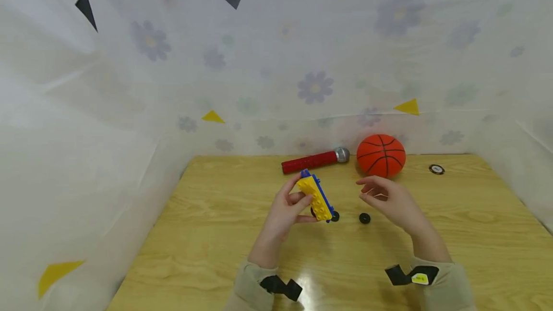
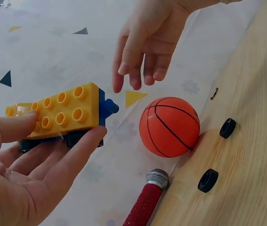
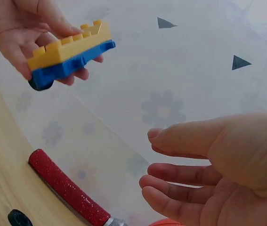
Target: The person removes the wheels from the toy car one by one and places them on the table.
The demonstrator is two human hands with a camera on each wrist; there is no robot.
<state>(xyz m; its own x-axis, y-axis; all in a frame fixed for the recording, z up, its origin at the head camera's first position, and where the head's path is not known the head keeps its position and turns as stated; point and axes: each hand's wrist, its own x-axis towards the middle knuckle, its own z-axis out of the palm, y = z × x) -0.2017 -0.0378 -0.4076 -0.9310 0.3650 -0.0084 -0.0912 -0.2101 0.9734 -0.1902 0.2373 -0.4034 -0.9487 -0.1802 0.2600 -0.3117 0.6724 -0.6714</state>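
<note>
My left hand [image 1: 282, 210] grips a toy car [image 1: 317, 199] made of a yellow studded block on a blue base. The thumb presses on the yellow studs, and the fingers support the car from below in the left wrist view. A black wheel [image 3: 41, 84] shows on the near end of the base in the right wrist view. My right hand [image 1: 390, 200] hovers apart from the car, with its fingers loosely bent and nothing between them. Below the hands, two loose black wheels lie on the table: one wheel [image 1: 365, 218] under the right hand, another wheel [image 2: 208, 180] nearer the car.
A red microphone [image 1: 308, 162] with a silver head lies at the back of the wooden table [image 1: 207, 234]. Beside it sits an orange basketball [image 1: 381, 156]. A small round black-and-white disc [image 1: 437, 169] is at the back right. Pale flowered sheeting [image 1: 268, 61] surrounds the table.
</note>
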